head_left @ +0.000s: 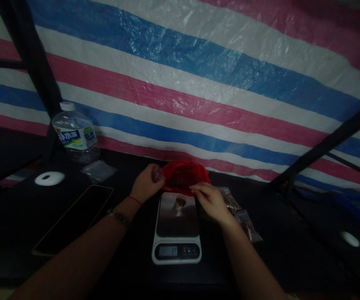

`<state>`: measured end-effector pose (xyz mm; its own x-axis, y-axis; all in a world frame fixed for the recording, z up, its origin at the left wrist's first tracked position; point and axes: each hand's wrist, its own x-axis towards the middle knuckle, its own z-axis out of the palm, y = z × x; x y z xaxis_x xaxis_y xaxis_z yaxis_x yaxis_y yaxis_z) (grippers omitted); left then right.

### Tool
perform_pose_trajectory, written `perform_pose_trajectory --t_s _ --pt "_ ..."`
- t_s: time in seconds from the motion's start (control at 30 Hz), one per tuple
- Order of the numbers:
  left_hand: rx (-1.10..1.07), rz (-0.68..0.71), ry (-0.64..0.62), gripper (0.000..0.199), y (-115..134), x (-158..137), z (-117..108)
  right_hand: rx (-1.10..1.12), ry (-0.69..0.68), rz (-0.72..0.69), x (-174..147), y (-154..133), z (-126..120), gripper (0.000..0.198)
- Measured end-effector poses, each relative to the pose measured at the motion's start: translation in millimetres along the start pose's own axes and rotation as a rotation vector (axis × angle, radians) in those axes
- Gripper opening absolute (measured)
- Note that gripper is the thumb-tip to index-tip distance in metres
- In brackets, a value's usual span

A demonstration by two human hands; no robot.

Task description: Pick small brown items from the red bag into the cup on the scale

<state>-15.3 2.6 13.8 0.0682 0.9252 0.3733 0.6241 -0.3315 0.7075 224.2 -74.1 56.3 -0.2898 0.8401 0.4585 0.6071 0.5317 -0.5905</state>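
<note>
A white kitchen scale [177, 225] with a metal top stands in front of me, its display lit but too dim to read. On the scale sits a small cup [180, 203] with brown bits in it. Behind it lies an open red plastic bag [187, 166], dark inside. My left hand [147, 181] is closed around a crumpled clear plastic bag [157, 173], at the red bag's left side. At the red bag's right front edge, my right hand [209, 199] has its thumb and fingertips pinched together; what is between them is too small to make out.
Zip bags with brown contents [247, 225] lie to the right of my right hand. On the left are a dark phone [75, 218], a white mouse-like object [49, 178], a clear zip bag [98, 171] and a large plastic bottle [75, 135]. Striped sheeting [180, 96] hangs behind the black table.
</note>
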Motion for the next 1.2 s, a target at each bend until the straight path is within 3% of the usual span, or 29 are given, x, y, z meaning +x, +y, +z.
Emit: perform_pose_trajectory --t_s 0.13,0.23,0.4,0.63,0.87,1.03,1.2 --pt "0.026 0.081 0.032 0.047 4.5 -2.2 -4.7 0.039 0.211 0.094 -10.8 27.7 7.0 0.027" --pt "0.025 0.107 0.022 0.041 8.9 -2.9 -7.2 0.038 0.243 0.126 -15.4 40.5 10.5 0.027" --pt "-0.008 0.099 0.06 0.029 16.7 -4.0 -8.1 0.02 0.197 0.094 -17.8 38.9 12.8 0.027" --pt "-0.052 0.173 0.167 0.033 22.9 -7.8 -9.8 0.002 0.128 0.013 -18.5 26.6 13.7 0.029" --pt "-0.054 0.163 0.099 0.05 26.6 -10.3 -5.0 -0.04 0.098 -0.007 -20.1 22.0 10.7 0.029" --pt "-0.069 0.197 0.054 0.043 22.3 -9.9 -0.1 -0.071 0.085 0.017 -20.5 18.9 13.4 0.027" --pt "-0.069 0.244 0.053 0.048 22.0 -11.6 2.5 -0.078 0.017 -0.024 -21.1 12.6 19.9 0.031"
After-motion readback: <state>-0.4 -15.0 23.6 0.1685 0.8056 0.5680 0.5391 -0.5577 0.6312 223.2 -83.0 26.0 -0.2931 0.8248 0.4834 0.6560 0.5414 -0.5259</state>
